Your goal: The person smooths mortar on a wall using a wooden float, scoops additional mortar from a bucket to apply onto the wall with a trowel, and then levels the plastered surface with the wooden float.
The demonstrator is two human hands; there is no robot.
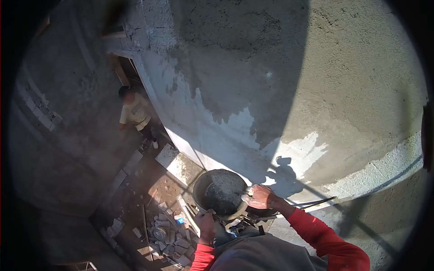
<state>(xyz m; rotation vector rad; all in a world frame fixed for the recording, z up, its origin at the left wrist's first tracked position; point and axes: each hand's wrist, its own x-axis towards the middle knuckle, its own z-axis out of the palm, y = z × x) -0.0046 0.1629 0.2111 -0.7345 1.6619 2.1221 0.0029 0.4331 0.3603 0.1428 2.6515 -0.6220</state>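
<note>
A dark round bucket (197, 192), smeared with grey mortar, is held up in front of my body with its mouth facing me. My left hand (206, 227) is closed on its near rim. My right hand (261, 197) is closed at its right rim, with pale mortar on the fingers. Wet-looking grey mortar coats part of the inside, and the bottom lies in shadow. Whether a tool is also in my right hand cannot be made out.
A plastered wall (357, 81), partly coated in darker mortar, rises ahead and right. Broken bricks and rubble (172, 237) lie below left, near a pale pole (187, 212). Another person (135, 113) stands lower down by a doorway. Dark bars (318, 203) run beside the wall.
</note>
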